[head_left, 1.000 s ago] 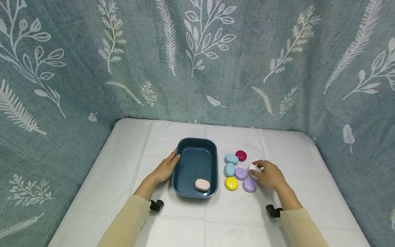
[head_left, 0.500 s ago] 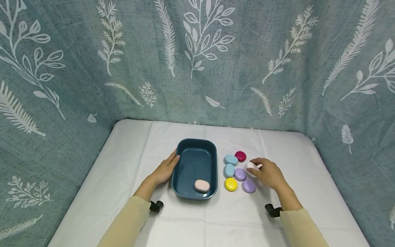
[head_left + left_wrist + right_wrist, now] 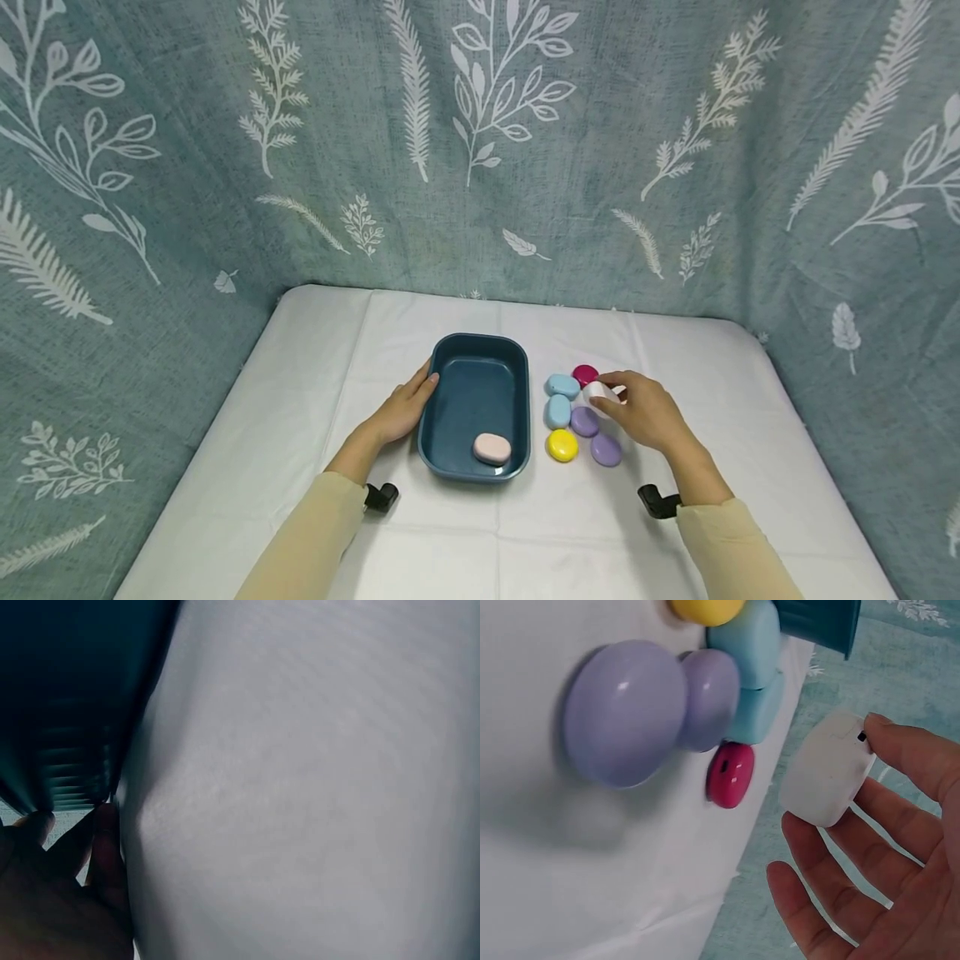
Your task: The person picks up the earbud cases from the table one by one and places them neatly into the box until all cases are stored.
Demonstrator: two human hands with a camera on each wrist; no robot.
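In the head view, my left hand point(image 3: 403, 414) lies along the left side of a dark blue rectangular tray point(image 3: 423, 450), thumb over the rim and fingers extended against the outer wall. A pale pink soap-like block point(image 3: 492, 449) sits in the tray's near right corner. My right hand point(image 3: 652, 410) pinches a white rounded block point(image 3: 829, 769) between thumb and fingers; in the right wrist view it hangs above the table, with a small black mark near the thumb. Left of and below it lie two purple rounded pieces point(image 3: 606, 450) and a dark red piece point(image 3: 731, 776), partly covered.
Two light blue pieces point(image 3: 562, 386) and a yellow one point(image 3: 562, 446) stand close together between the tray and the purple pieces. White cloth point(image 3: 315, 350) covers the table. Patterned teal curtains point(image 3: 337, 150) enclose the back and sides. Each wrist carries a black camera point(image 3: 660, 502).
My right hand has lifted the white block and carried it slightly up and leftward, toward the dark red piece. The left hand and tray hold their place.
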